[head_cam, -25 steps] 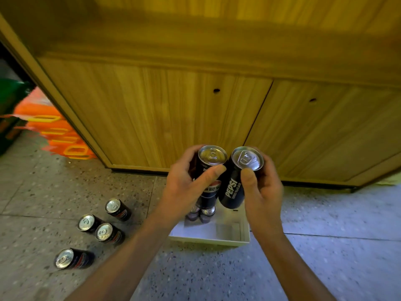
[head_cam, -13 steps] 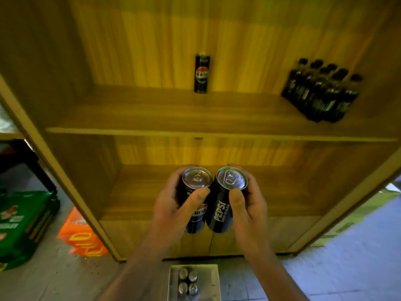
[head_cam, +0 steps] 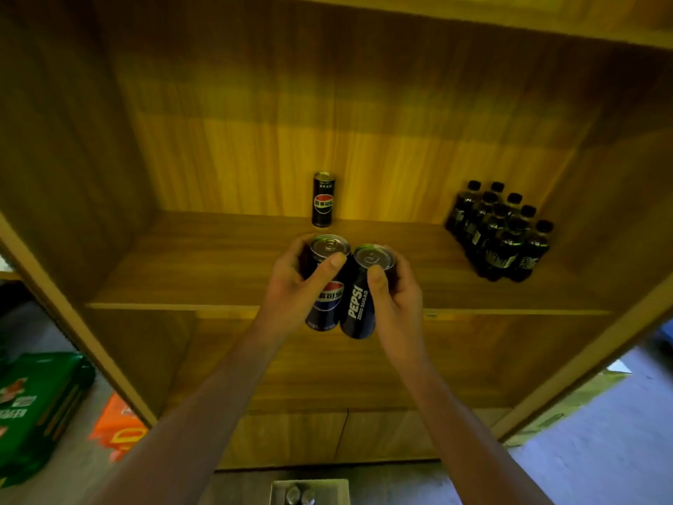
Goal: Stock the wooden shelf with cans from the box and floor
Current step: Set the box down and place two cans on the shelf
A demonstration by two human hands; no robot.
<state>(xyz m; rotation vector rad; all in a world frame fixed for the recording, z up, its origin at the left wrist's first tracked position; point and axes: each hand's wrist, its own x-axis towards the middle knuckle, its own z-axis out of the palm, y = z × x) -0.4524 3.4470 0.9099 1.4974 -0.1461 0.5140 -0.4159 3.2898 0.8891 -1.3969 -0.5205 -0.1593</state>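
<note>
My left hand (head_cam: pixel 291 289) grips a black Pepsi can (head_cam: pixel 326 297) and my right hand (head_cam: pixel 398 297) grips a second black can (head_cam: pixel 358 304) marked PEPSI ZERO SUGAR. Both cans are upright, side by side and touching, held over the front of the wooden shelf board (head_cam: pixel 218 264). One tall black Pepsi can (head_cam: pixel 323 199) stands alone at the back middle of that board. Down at the bottom edge, the white box (head_cam: pixel 309 492) on the floor holds more cans; only their silver tops show.
A pack of several small dark bottles (head_cam: pixel 499 231) stands at the right of the same board. A lower shelf board (head_cam: pixel 473 362) lies beneath, with cabinet doors (head_cam: pixel 291 439) under it. Green packs (head_cam: pixel 36 413) and orange packs (head_cam: pixel 116 428) sit on the floor at left.
Both hands have lifted the two cans from the box up past the cabinet doors and lower shelf to the upper board. My view has tilted upward, so the floor cans are out of sight.
</note>
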